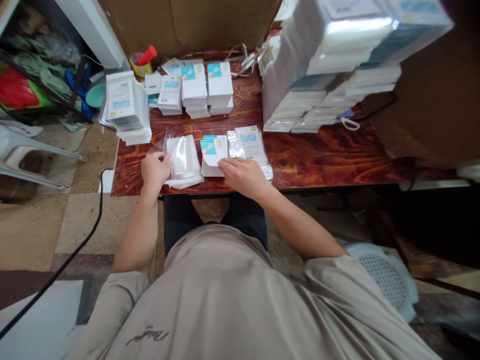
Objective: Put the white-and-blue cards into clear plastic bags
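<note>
At the table's front edge, my left hand (155,171) pinches a thin clear plastic bag (167,138) between thumb and fingers. Just right of it lies a pile of clear plastic bags (183,157), shiny on top. My right hand (242,175) has its fingertips closed on the edge of a white-and-blue printed card (210,156), which lies over a small stack of cards. Partly under my right forearm and wrist, several bagged cards (250,140) form a loose pile. My right thumb is mostly hidden.
Behind my hands stand card stacks (195,90) and a tall pile of bagged cards (127,105). A large block of packed bundles (318,65) rises at the right. A yellow tape roll (141,66) with a red object in it sits at the back. Brown cardboard (195,25) walls the rear.
</note>
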Tool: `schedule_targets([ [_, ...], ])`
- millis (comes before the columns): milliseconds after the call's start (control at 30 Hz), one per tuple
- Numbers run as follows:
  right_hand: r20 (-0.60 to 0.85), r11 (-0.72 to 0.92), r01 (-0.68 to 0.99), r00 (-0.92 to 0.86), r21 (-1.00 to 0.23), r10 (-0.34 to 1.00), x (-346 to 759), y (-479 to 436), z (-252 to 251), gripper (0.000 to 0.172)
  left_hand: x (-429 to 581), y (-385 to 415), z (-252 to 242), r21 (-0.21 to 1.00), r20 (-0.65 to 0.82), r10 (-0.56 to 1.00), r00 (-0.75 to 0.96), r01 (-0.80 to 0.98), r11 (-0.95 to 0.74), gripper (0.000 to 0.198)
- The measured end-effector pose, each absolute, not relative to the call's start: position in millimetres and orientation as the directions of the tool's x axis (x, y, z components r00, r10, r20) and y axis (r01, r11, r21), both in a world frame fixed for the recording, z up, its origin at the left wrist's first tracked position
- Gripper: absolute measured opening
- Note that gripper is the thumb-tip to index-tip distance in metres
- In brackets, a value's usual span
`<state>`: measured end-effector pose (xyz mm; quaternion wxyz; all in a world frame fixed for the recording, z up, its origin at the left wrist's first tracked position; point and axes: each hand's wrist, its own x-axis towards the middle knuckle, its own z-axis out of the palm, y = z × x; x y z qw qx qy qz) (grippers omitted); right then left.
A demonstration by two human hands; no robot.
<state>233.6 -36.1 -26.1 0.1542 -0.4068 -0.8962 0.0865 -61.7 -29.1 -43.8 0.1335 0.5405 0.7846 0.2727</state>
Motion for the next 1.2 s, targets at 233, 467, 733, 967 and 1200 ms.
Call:
schedule_targets([
  [233, 0.629, 0.685, 0.580, -0.346, -0.441, 0.697, 174.6, 87.2, 34.6, 0.034, -60.8, -32.7, -46.0, 0.772, 0.043, 0.917, -0.396, 0.596, 0.222, 0.032],
  [467, 0.483, 0.668, 0.712, -0.516, -0.218, 0.708, 115.6, 210.7, 78.6, 0.019, -54.8, -39.3, -36.0, 0.895, 0.011, 0.907, -0.420, 0.409, 0.178, 0.025],
  [733, -0.012, 0.617, 0.768, -0.628, -0.173, 0.778, 186.8, 22.5, 9.8, 0.033, -50.3, -28.8, -40.7, 0.943, -0.303, 0.880, -0.367, -0.248, 0.221, 0.016],
  [967, -0.056, 0.711, 0.689, -0.722, -0.141, 0.689, 198.9, -31.4, -22.4, 0.026, -38.9, -25.0, -40.8, 0.935, -0.314, 0.867, -0.386, -0.283, 0.213, 0.021],
  [1200, 0.360, 0.508, 0.619, -0.359, -0.599, 0.861, 225.9, -52.6, -26.3, 0.030, -24.0, -21.0, -38.1, 0.930, -0.307, 0.817, -0.488, -0.338, 0.147, 0.023],
])
